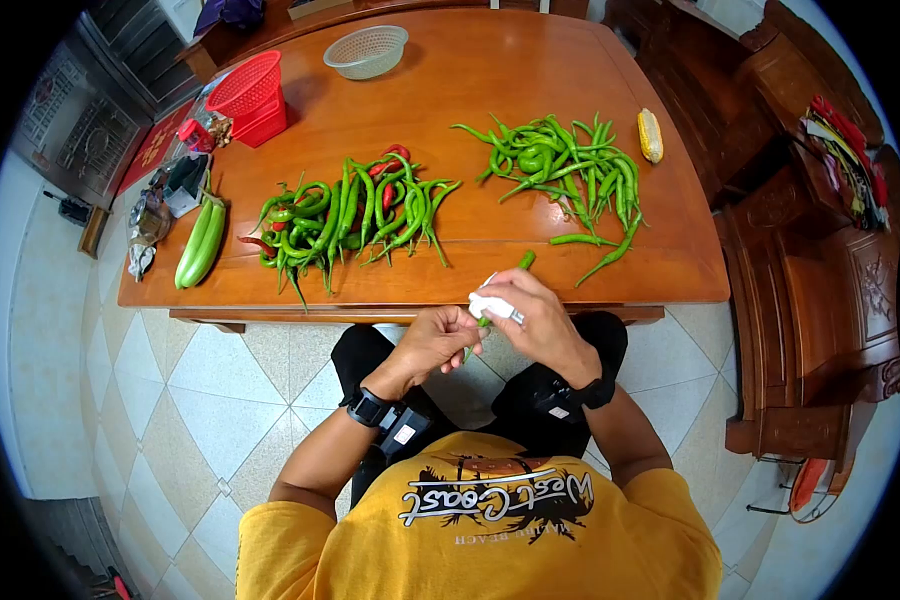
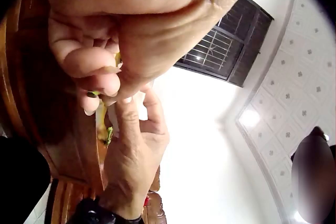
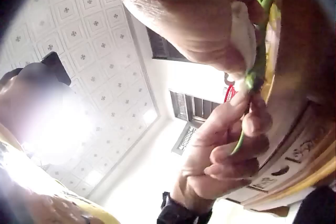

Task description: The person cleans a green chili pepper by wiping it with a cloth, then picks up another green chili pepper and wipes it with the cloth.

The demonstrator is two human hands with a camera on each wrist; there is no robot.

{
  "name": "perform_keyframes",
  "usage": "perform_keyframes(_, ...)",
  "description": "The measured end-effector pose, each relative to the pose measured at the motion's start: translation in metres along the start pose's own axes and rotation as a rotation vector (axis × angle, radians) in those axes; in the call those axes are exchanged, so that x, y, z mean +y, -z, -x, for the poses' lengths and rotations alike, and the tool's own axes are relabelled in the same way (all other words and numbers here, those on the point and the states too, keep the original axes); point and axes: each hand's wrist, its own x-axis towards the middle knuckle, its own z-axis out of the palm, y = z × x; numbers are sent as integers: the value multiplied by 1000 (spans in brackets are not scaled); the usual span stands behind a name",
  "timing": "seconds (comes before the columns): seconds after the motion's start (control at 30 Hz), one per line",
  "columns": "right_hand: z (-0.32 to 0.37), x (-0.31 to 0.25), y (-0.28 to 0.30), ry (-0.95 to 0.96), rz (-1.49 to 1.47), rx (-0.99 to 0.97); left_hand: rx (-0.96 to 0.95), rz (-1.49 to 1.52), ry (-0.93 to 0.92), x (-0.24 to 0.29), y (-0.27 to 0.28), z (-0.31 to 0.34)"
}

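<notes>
Over the table's front edge, both hands meet at one green chili pepper [image 1: 527, 260]. My left hand [image 1: 436, 340] pinches its stem end between thumb and fingers; in the right wrist view the thin curved stem [image 3: 239, 144] hangs past those fingers. My right hand [image 1: 536, 318] grips the pepper's body together with a small white object [image 1: 492, 304] that has a greyish end; its kind cannot be made out. In the right wrist view this white piece [image 3: 242, 37] lies along the pepper, close to its stem cap [image 3: 253, 81]. Most of the pepper is hidden by the right hand.
A pile of green and red chilies [image 1: 345, 215] lies left on the table [image 1: 420, 110], a green pile [image 1: 570, 165] right. Around them are a corn cob [image 1: 650, 136], long green eggplants [image 1: 201, 243], a red basket [image 1: 260, 125] and a pale colander [image 1: 366, 54].
</notes>
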Motion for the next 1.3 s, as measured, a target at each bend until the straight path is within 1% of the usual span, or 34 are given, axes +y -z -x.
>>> perform_keyframes(0.03, -1, 3, 0, -2, 28, 7, 3, -3, -4, 0, 1, 1)
perform_keyframes(0.1, -5, 9, 5, -15, 70, 119, 16, -24, -4, -1, 3, 2)
perform_keyframes(0.17, -9, 22, 13, -14, 152, 192, 33, -61, 4, -1, 5, 3)
perform_keyframes(0.2, -9, 24, 16, -48, 164, 214, 31, -72, 5, -1, 5, 3)
perform_keyframes(0.3, -8, 22, 19, -43, 145, 222, 33, -104, 0, 1, 5, 4)
perform_keyframes(0.33, -7, 16, 17, -41, 70, 195, 36, -114, -3, 1, 4, 4)
perform_keyframes(0.43, -2, -1, 8, 14, -8, 47, 38, -132, -15, -1, 2, 1)
perform_keyframes(0.47, 0, -1, 4, 0, -27, 6, 38, -137, -21, -2, 2, 0)
perform_keyframes(0.57, 1, 7, 5, -25, 35, 24, 55, -188, -15, 1, 0, 3)
perform_keyframes(0.6, 0, 12, 7, -28, 92, 68, 51, -193, -22, 0, 1, 3)
perform_keyframes(0.73, -2, 32, 21, -46, 149, 196, 46, -207, -25, -2, 5, 3)
perform_keyframes(0.83, -1, 35, 23, -67, 165, 214, 27, -205, -31, -3, 5, 2)
perform_keyframes(0.93, -1, 37, 19, -37, 178, 239, 10, -204, -41, -3, 2, 2)
perform_keyframes(1.13, -1, 35, 19, -87, 128, 222, -47, -139, -27, -8, 3, -1)
perform_keyframes(1.3, 0, 37, 17, -57, 167, 249, -63, -127, -36, -8, 1, -2)
